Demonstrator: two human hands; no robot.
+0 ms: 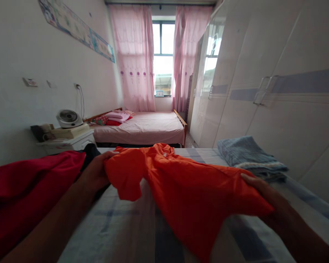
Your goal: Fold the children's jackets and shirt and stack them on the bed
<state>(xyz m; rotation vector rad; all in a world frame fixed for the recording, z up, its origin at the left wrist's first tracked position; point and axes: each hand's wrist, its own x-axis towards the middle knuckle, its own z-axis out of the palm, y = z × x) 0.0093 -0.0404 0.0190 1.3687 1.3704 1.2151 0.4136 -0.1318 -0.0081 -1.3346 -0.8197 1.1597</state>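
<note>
An orange short-sleeved shirt is stretched between my two hands above a bed with a white and blue sheet. My left hand is closed on the edge of a sleeve at the left. On the right, my right hand grips the shirt's other end, its thumb on top and its other fingers hidden beneath the fabric. The collar lies toward the far side, and part of the shirt hangs down toward me.
Red cloth and a dark garment lie at the left. Folded blue-grey cloth rests at the right. Beyond are a second bed and a nightstand with a small fan. White wardrobes line the right side.
</note>
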